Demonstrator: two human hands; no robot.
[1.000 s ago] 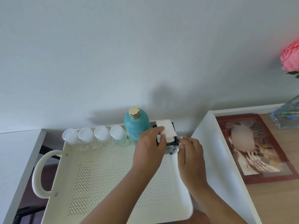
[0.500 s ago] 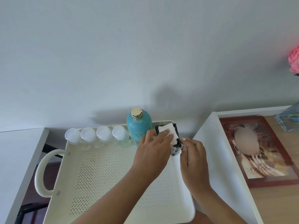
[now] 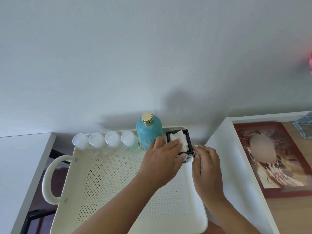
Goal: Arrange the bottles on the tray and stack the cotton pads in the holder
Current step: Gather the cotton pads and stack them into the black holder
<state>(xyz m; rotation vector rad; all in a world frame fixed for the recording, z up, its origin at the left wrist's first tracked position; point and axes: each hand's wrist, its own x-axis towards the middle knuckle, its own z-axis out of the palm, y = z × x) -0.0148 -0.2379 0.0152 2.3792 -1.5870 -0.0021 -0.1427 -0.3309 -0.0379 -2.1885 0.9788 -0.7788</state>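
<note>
Here, cotton pads (image 3: 178, 140) in black holder (image 3: 188, 144), left fingers (image 3: 175, 143) flat atop, right-hand (image 3: 206, 163) grip unclear.

A second ago our left hand (image 3: 162, 163) held the cotton pads (image 3: 179, 141) above the black holder (image 3: 179, 144); now they sit inside it, our fingertips (image 3: 177, 143) pressing on top.

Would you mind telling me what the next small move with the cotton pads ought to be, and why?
Probably press the cotton pads flat with the left hand, then lift the fingers away. The pads sit inside the black holder with the left fingertips on top of them, while the right hand rests against the holder's near corner. The bottles already stand in a row along the tray's far edge.
</note>
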